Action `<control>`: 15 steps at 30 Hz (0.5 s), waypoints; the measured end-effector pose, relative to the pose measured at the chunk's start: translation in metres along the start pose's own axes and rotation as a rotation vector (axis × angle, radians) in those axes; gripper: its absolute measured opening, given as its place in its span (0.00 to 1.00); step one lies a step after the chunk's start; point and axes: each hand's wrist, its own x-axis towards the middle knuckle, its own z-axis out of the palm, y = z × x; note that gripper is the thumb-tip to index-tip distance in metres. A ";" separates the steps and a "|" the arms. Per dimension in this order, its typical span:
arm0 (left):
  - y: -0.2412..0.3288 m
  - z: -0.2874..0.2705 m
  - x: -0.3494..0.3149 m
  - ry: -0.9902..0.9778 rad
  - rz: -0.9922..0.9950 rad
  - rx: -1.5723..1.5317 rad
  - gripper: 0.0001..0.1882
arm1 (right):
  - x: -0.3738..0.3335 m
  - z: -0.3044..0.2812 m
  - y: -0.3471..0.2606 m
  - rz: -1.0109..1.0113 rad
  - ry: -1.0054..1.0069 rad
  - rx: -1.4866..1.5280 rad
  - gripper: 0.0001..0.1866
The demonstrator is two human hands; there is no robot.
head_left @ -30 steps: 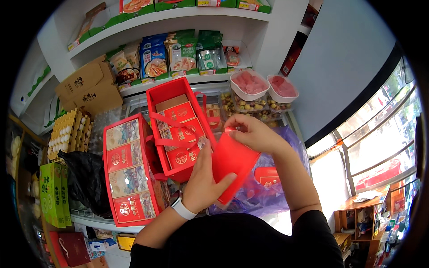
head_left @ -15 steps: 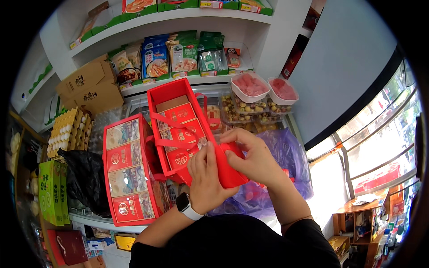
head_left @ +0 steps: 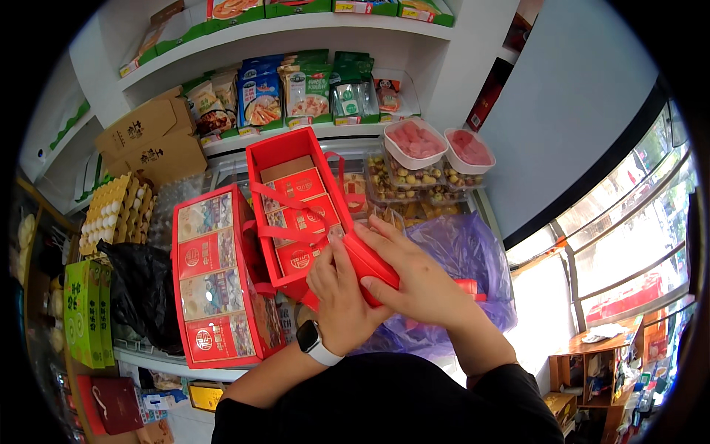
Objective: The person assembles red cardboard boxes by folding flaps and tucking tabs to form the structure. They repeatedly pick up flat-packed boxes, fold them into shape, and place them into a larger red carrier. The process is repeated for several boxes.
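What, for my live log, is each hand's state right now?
Left hand: against the red piece; whether its grip is closed cannot be told.
Right hand: closed, holding the same piece.

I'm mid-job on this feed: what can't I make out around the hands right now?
All in the head view:
- Red piece: full shape and underside, covered by the left hand and right hand.
- Open red box: near-right corner, behind the left hand.
- Purple bag: most contents, obscured by crumpled film and the right arm.
- Black bag: any contents, hidden by opaque plastic.
- Top-shelf packages: upper parts, cut off by the picture's upper edge.
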 end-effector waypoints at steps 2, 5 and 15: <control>0.002 -0.001 0.004 0.032 0.008 0.029 0.57 | -0.004 0.001 -0.002 0.035 0.030 -0.028 0.29; 0.009 0.004 0.001 0.025 0.006 0.060 0.58 | -0.010 0.001 -0.001 0.043 0.056 -0.077 0.30; 0.009 -0.008 0.027 -0.486 -0.176 -0.892 0.38 | -0.038 -0.060 0.012 0.037 -0.084 0.264 0.26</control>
